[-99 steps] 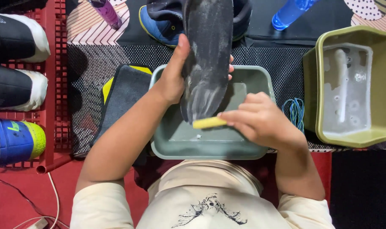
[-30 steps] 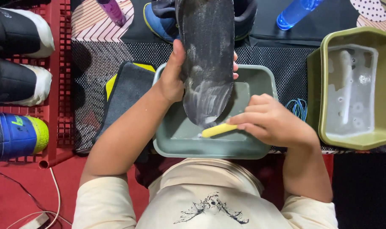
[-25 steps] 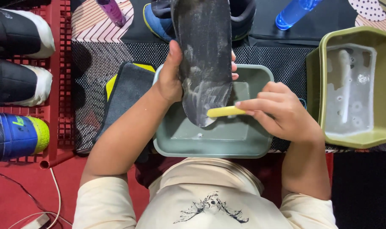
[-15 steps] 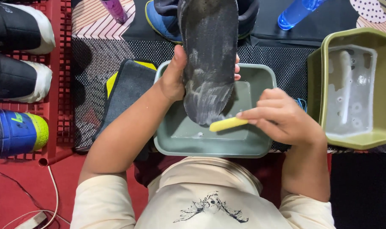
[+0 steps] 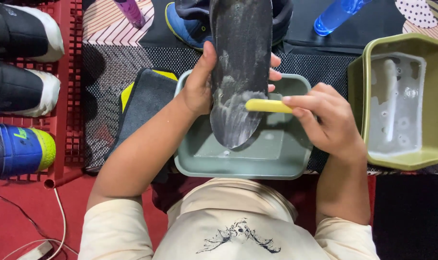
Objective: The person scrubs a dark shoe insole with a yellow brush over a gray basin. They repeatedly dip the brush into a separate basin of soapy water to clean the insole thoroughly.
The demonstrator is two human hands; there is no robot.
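Since the frame a moment back, my right hand (image 5: 327, 120) has carried the yellow brush (image 5: 268, 105) up the insole (image 5: 240, 72), from near its lower tip to the middle of the soapy patch. My fingers are closed around the brush handle, forefinger stretched along the top, with the bristle end pressed flat on the dark surface.

My left hand (image 5: 202, 84) grips the insole by its left edge, thumb on the face and fingertips showing past the right edge, holding it upright and tilted over the grey basin (image 5: 281, 163). It looks thin, light and bendy, and the white lather makes it slick, so I judge the firm pinch at mid-length is the place to hold it; gripped nearer the tip, it would likely flex away under the brush.

Outward, a green tub (image 5: 358, 82) of cloudy water sits to the right, a dark mat with a yellow edge (image 5: 142, 96) to the left, and shoes (image 5: 21, 91) stand on a red rack.
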